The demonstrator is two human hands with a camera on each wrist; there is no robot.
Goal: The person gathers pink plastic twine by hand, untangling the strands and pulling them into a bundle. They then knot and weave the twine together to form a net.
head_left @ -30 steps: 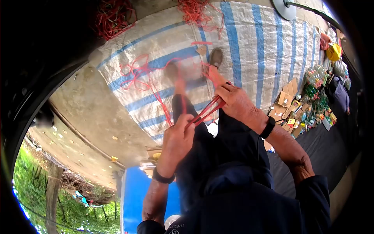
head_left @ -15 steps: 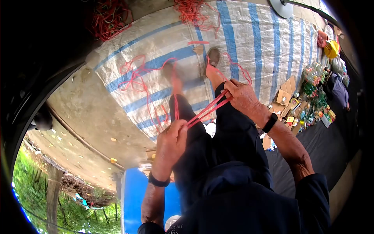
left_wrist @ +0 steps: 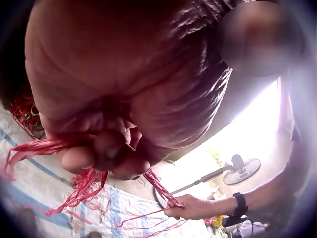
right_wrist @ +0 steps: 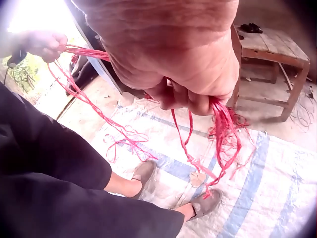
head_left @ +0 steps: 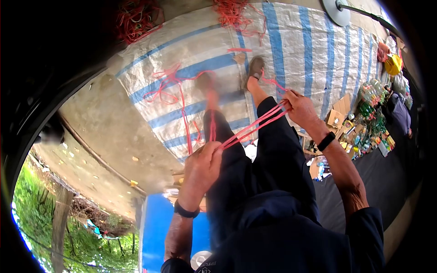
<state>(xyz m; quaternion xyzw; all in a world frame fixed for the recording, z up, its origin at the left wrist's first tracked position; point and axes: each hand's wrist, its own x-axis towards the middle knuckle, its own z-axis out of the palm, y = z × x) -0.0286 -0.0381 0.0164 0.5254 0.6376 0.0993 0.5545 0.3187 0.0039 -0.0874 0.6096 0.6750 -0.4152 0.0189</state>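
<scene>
Red cord (head_left: 236, 137) runs in several strands, near-taut, between the two hands, on a slant above the person's dark-trousered legs. Left hand (head_left: 199, 168): closed, fingers curled round the cord; in the left wrist view, strands emerge past the fingertips on both sides. Right hand (head_left: 302, 111): likewise closed, gripping the other end of the stretched span, thumb and fingers together on it. From the left hand, loose lengths hang down and meet loops spread on the sheet (head_left: 309, 54), white with blue stripes. A further length trails from the right hand towards the shoe (head_left: 256, 67) standing on that sheet; the other foot is blurred in the head view, but the right wrist view shows both feet shod. Near the shoe: a short red strip (head_left: 239, 49) and a small brown piece (head_left: 239, 58). Two red tangles noted at the sheet's far edge, one (head_left: 234, 16) partly on it, the other (head_left: 136, 20) in shadow at its corner. Dark bands on both wrists. Person's right side: cardboard (head_left: 339, 113), clear and green bottles (head_left: 371, 93) and a yellow item (head_left: 393, 64), type unclear. Right wrist view adds a wooden table (right_wrist: 272, 44) beyond the sheet.
</scene>
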